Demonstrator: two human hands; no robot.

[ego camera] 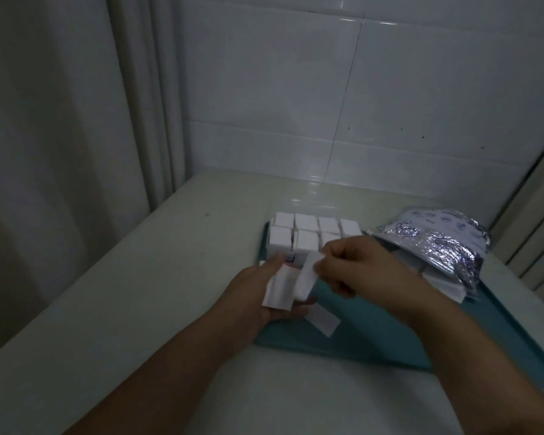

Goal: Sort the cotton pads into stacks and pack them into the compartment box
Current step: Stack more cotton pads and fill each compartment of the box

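A clear compartment box (299, 211) stands at the far end of a teal tray (374, 334), its cells filled with white stacks of cotton pads (307, 222). My left hand (252, 296) holds a small stack of white pads (278, 290) in its palm, thumb on top. My right hand (355, 268) pinches another white pad (307, 277) just above that stack. One loose pad (324, 320) lies on the tray below my hands.
A crinkled silver and white bag (437, 243) lies open on the tray's right side, with more white pads (446, 282) spilling from it. The tray sits on a pale counter (139, 277) against a tiled wall (358, 89). A curtain (60, 120) hangs at left.
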